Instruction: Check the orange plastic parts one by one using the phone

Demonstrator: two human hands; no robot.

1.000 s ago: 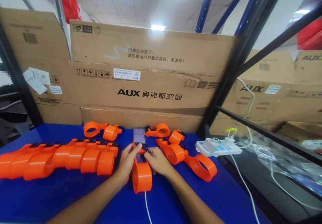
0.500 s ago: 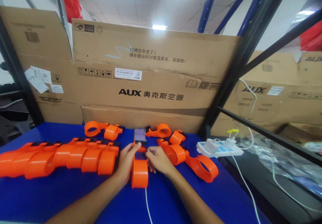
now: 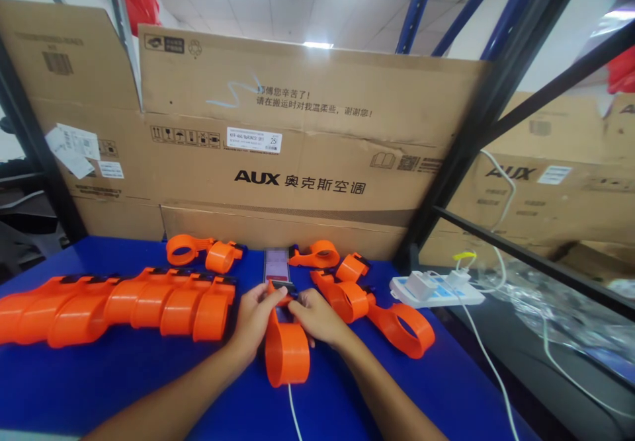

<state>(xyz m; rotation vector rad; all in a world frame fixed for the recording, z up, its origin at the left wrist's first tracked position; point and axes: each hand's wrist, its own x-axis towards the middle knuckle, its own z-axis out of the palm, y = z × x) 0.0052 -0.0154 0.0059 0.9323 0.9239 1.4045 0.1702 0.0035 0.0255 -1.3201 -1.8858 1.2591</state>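
Left hand point(image 3: 254, 314) and right hand point(image 3: 318, 315) hold the dispenser point(image 3: 288, 355) between them; uneven grip could tip it against the phone point(image 3: 276, 266) beyond.

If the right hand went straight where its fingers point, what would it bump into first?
Probably the orange looped piece between the hands; the right hand seems to touch its upper end. Beyond that comes the left hand, though depth is unclear.

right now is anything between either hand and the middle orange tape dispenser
Nothing visible: the left hand grips the orange tape dispenser and the right hand is up against its far end. The phone lies beyond, not between.
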